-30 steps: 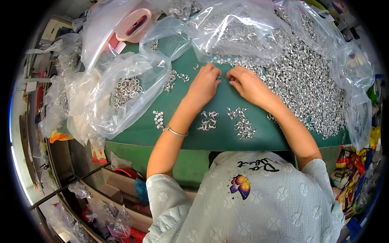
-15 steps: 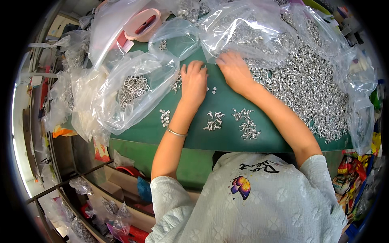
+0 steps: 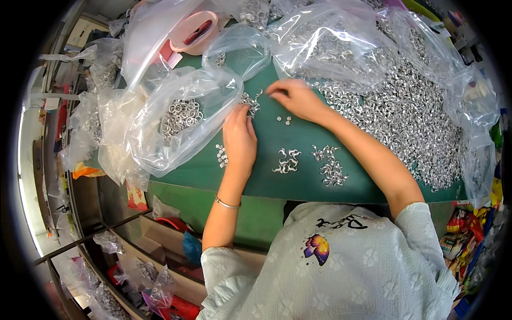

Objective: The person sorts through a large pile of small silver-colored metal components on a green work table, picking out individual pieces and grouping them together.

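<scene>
My left hand (image 3: 239, 137) is over the left middle of the green table, next to a clear plastic bag. Its fingers are bent together at a small heap of curved silver metal pieces (image 3: 253, 105); what the fingertips hold is hidden. My right hand (image 3: 300, 100) hovers just right of that heap, thumb and forefinger drawn together; nothing between them can be made out. A few tiny flower-shaped metal pieces (image 3: 288, 121) lie below it. More of them (image 3: 221, 156) sit left of my left wrist. Nearer me are two groups of curved silver pieces (image 3: 288, 161) (image 3: 333, 173).
A wide pile of curved silver pieces (image 3: 410, 117) covers the table's right side, partly under clear plastic (image 3: 330, 40). Metal rings (image 3: 181, 118) fill an open plastic bag (image 3: 154, 154) at left. Behind it stands a pink basket (image 3: 178, 40) with a red-handled tool (image 3: 198, 32).
My left hand has drawn back toward me and left, uncovering part of the small heap. My right hand has shifted slightly left and nearer, away from the clear plastic, its fingers now curled.
</scene>
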Demonstrator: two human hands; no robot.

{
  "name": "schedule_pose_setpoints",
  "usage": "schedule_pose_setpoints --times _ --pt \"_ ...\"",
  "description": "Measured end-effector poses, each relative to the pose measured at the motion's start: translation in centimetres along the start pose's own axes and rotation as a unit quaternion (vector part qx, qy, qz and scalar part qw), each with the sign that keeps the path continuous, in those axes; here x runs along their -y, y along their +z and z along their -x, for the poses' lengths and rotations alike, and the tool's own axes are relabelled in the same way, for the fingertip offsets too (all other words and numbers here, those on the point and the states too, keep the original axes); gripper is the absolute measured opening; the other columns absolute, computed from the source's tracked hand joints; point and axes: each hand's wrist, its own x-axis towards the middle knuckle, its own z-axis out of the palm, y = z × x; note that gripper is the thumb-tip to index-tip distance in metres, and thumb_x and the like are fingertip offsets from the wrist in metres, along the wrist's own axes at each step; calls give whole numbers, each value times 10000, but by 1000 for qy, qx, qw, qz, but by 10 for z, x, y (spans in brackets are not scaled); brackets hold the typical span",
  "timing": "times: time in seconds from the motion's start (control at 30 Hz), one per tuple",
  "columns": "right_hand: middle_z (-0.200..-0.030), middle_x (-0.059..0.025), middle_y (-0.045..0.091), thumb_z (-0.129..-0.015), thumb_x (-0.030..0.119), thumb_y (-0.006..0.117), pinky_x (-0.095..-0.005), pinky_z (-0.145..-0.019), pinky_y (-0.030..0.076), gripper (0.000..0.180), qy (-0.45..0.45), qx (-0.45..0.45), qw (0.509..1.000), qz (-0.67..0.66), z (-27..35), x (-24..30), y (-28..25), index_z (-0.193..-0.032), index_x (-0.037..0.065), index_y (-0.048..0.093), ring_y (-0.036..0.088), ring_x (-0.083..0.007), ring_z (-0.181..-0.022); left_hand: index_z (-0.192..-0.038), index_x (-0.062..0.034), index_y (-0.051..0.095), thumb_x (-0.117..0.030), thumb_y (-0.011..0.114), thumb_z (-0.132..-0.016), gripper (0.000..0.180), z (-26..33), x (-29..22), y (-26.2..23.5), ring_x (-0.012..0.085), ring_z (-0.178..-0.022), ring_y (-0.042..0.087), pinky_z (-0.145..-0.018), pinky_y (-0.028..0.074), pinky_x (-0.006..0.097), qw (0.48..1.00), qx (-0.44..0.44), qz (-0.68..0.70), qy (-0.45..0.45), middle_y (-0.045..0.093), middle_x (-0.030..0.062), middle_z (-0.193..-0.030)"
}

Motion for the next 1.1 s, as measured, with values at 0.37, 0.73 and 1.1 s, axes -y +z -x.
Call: schedule_pose_setpoints --times 0.37,0.73,1.1 --pt "-1382 -92 468 -834 226 664 -504 -1094 268 472 -69 18 929 363 112 -18 -72 -1265 72 548 346 -296 -1349 -1150 9 581 -7 649 -789 368 -5 -41 23 324 -1084 543 -904 443 422 982 127 50 131 573 131 -1198" --pt "-1213 -119 529 -785 183 710 -439 -971 359 409 -64 -91 929 352 138 -21 -90 -1146 49 571 465 -298 -1185 -1031 8 571 58 627 -781 261 -3 -32 40 355 -955 519 -835 449 407 992 116 22 55 507 168 -1023" --pt "-1148 -103 594 -733 28 633 -401 -944 389 234 -109 -93 933 330 108 -27 -62 -966 8 644 510 -285 -1124 -995 -15 613 72 605 -794 219 -27 -71 64 329 -884 580 -774 484 373 936 197 292 -2 583 135 -1021"
